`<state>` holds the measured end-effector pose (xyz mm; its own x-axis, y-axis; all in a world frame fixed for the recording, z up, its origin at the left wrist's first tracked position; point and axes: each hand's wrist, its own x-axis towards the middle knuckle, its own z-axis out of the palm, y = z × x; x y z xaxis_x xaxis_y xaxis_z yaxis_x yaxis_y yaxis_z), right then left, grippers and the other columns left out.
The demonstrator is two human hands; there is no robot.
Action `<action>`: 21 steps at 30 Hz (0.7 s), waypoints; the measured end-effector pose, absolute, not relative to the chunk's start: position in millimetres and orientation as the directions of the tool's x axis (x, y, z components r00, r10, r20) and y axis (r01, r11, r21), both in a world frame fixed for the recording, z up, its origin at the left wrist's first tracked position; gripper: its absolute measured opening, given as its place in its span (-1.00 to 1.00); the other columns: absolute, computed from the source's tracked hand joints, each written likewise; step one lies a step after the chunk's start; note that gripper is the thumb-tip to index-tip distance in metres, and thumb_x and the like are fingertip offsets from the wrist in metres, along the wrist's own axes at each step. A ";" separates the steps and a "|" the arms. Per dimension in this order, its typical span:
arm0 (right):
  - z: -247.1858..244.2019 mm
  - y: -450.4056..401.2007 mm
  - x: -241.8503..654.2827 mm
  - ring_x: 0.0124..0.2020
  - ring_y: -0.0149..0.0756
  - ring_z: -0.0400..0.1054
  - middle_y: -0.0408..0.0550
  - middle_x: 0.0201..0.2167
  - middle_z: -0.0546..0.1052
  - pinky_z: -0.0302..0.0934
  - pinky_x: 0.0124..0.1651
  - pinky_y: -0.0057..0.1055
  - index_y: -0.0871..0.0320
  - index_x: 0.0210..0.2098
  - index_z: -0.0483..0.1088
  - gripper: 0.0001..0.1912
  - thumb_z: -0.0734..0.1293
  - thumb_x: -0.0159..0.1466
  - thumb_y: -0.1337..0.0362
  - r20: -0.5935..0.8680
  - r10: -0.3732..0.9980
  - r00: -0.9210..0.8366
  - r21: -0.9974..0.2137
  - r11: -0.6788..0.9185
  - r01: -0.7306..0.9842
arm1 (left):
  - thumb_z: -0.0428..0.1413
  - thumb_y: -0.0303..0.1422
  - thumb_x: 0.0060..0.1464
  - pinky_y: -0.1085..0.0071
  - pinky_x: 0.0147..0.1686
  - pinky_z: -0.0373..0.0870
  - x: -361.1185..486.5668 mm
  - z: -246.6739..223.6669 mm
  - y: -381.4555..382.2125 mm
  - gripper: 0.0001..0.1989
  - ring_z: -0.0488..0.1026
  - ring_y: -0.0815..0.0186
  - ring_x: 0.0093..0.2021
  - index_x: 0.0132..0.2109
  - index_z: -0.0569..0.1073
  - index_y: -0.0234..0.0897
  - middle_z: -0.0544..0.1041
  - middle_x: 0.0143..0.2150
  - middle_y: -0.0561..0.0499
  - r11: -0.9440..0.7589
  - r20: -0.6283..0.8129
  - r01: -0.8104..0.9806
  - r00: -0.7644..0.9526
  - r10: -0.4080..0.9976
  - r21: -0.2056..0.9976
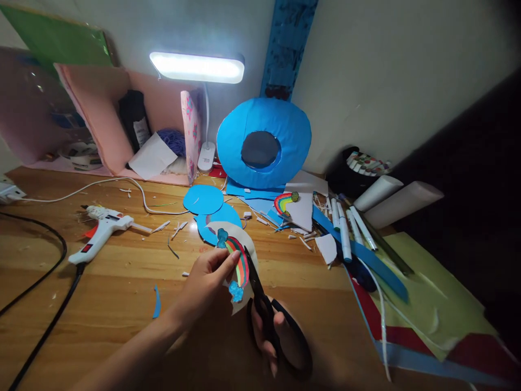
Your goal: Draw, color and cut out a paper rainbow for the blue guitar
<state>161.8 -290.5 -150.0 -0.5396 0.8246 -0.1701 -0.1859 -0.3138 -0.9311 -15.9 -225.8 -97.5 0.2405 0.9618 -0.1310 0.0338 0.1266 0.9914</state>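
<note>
Black scissors (264,304), gripped by our right hand (265,346), run alongside the rainbow (243,265) our left hand (210,274) pinches, right of that hand.

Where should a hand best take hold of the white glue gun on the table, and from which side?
Probably by the handle, from the near left: the glue gun lies on its side, and its handle slants that way. This should keep the grip off the dark nozzle tip and short of the handle's end, where the black cable comes out.
</note>
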 end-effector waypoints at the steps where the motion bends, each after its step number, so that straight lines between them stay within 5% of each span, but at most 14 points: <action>1: -151.0 -290.0 162.8 -0.75 -0.58 0.09 -0.29 -0.69 0.24 0.08 -0.70 -0.64 0.20 -0.38 0.23 -0.35 0.14 0.13 -0.34 -0.181 0.817 -0.548 -0.924 -0.332 -0.190 | 0.05 -0.06 0.08 0.49 -0.54 0.04 -15.7 -97.5 -225.7 -0.58 0.12 0.43 -0.55 -0.54 0.23 -0.27 0.16 -0.59 0.15 0.133 -0.135 0.024 0.240 0.961 0.991; 9: -163.5 -286.5 172.5 -0.71 -0.52 0.19 -0.27 -0.66 0.29 0.18 -0.65 -0.55 0.20 -0.35 0.28 -0.31 0.22 0.02 -0.36 -0.236 0.715 -0.658 -0.859 -0.471 -0.203 | 0.05 -0.04 0.05 0.50 -0.56 0.09 -14.4 -100.0 -225.9 -0.63 0.16 0.44 -0.57 -0.47 0.27 -0.26 0.22 -0.56 0.16 0.155 -0.144 -0.048 0.173 0.974 0.987; 13: -160.3 -293.7 170.6 -0.55 -0.48 0.32 -0.15 -0.43 0.44 0.29 -0.50 -0.50 0.24 -0.18 0.35 -0.60 0.24 0.30 -0.01 -0.244 0.746 -0.620 -0.872 -0.449 -0.197 | 0.07 -0.07 0.03 0.48 -0.52 0.14 -16.3 -97.6 -225.4 -0.61 0.21 0.41 -0.55 -0.55 0.26 -0.26 0.26 -0.59 0.13 0.128 -0.123 -0.019 0.177 0.976 0.992; 17: -148.7 -295.7 169.9 -0.31 -0.35 0.41 -0.05 -0.20 0.47 0.38 -0.30 -0.35 0.23 -0.08 0.35 -0.74 0.26 0.33 0.19 -0.257 0.759 -0.598 -0.893 -0.422 -0.152 | 0.10 -0.10 0.00 0.48 -0.53 0.09 -17.0 -93.6 -226.5 -0.62 0.17 0.43 -0.56 -0.56 0.26 -0.27 0.22 -0.61 0.14 0.098 -0.099 0.014 0.204 0.974 0.995; 21: -134.4 -293.3 170.3 -0.47 -0.43 0.36 -0.13 -0.38 0.46 0.32 -0.39 -0.42 0.25 -0.20 0.37 -0.67 0.23 0.32 0.06 -0.246 0.781 -0.574 -0.918 -0.378 -0.121 | 0.07 -0.10 0.03 0.49 -0.54 0.08 -17.2 -93.9 -227.7 -0.64 0.16 0.43 -0.55 -0.53 0.28 -0.28 0.23 -0.59 0.14 0.082 -0.087 0.029 0.225 0.970 0.996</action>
<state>170.3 -293.3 -134.4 -0.5737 0.7812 -0.2463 -0.1205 -0.3780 -0.9179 -17.2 -227.7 -93.9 0.2252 0.9704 -0.0869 0.0289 0.0825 0.9962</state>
